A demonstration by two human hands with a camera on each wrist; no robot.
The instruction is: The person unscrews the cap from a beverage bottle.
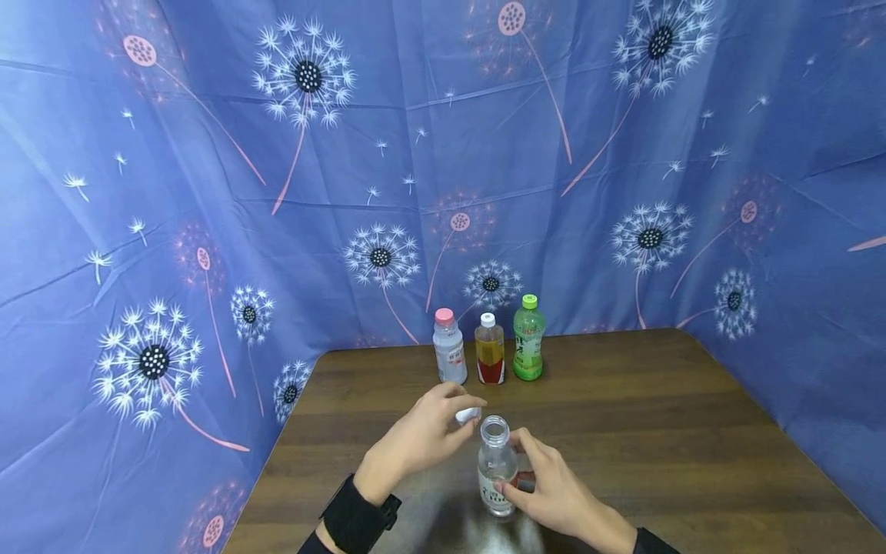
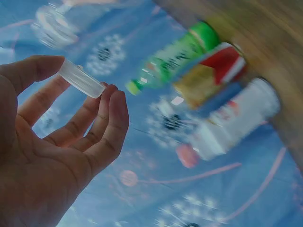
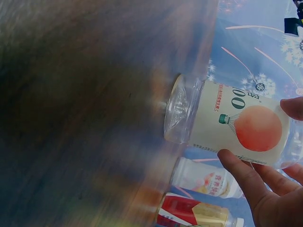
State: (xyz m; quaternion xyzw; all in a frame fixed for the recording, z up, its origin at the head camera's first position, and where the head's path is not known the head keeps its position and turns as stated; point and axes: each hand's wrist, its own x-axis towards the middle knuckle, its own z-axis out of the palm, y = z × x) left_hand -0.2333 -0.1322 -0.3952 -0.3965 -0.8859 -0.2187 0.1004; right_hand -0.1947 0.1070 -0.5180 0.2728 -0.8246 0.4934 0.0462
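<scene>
My left hand point(image 1: 431, 431) pinches a white bottle cap point(image 2: 81, 79) between thumb and fingertips, just left of an uncapped clear bottle point(image 1: 495, 455). The bottle stands upright near the front of the table, its round mouth facing up. My right hand point(image 1: 557, 489) grips it from the right side, thumb and fingers around the body. In the right wrist view its label point(image 3: 239, 124) is cream with a peach-coloured ball printed on it. The bottle looks see-through, with nothing coloured inside.
Behind the hands, three capped bottles stand in a row: a white bottle with a pink cap point(image 1: 450, 350), a yellow-and-red one with a white cap point(image 1: 490, 350), and a green one point(image 1: 529, 338). A blue dandelion-print cloth point(image 1: 554, 231) hangs around the wooden table point(image 1: 664, 415).
</scene>
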